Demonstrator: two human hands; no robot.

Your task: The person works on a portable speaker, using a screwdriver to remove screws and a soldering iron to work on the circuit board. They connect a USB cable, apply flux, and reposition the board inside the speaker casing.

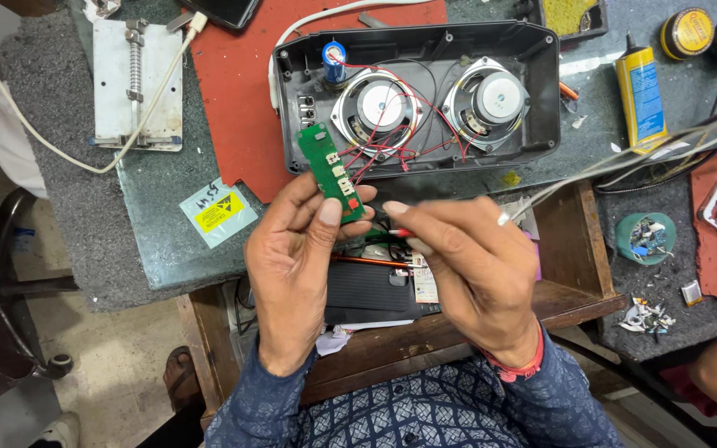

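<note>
From the camera on my head, I look down at my two hands over the front edge of the bench [168,249]. My left hand [296,265] pinches a small green circuit board [331,172] between thumb and fingers. The board stands tilted, its top end leaning toward the open speaker box [417,95]. It has little white parts and one red bit near the bottom. Thin red and black wires [375,153] run from the board into the box.

My right hand [475,265] is next to my left hand. Its thumb and first finger are pressed together on a thin tool with a red part [400,233], just under the board. I cannot tell what kind of tool it is.

The speaker box is black and lies open in the middle of the bench, behind my hands. Two round speakers [379,108] sit side by side in it, and a blue round part [334,60] sits in its left corner. A red mat [234,108] lies partly under the box on the left.

A yellow bottle [641,95] stands near the right edge of the bench. A small green cup [646,238] full of little bits sits nearer the right front corner. A yellow sticker [218,211] lies by the front edge on the left. A white metal holder [137,83] lies near the back left corner, with a white cable [60,153] across it.
</note>
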